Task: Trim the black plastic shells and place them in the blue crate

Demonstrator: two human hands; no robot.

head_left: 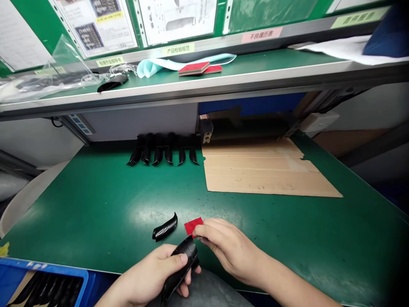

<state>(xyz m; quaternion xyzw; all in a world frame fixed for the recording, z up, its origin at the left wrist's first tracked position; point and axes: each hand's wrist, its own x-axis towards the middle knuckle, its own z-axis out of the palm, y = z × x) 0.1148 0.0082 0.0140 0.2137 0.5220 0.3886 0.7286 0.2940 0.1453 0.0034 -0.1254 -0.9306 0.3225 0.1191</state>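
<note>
My left hand (166,270) is wrapped around a black curved plastic part (183,254), its thumb pressed on the upper face. The part tilts up and to the right above the table's front edge. At its upper end, the fingers of my right hand (230,247) are pinched together, and what lies between them is hidden. A small red square pad (193,225) shows just behind those fingertips; I cannot tell whether they hold it or only overlap it. To the left of the pad, a shiny black ribbed piece with a pointed, curved tip (165,228) lies on the green table.
Several black curved parts (157,153) stand in a row at the back. Flattened cardboard (255,172) covers the back right. A blue bin (83,281) with black parts sits at lower left. Red pads (194,69) and a light-blue strip (147,68) lie on the overhead shelf (255,64).
</note>
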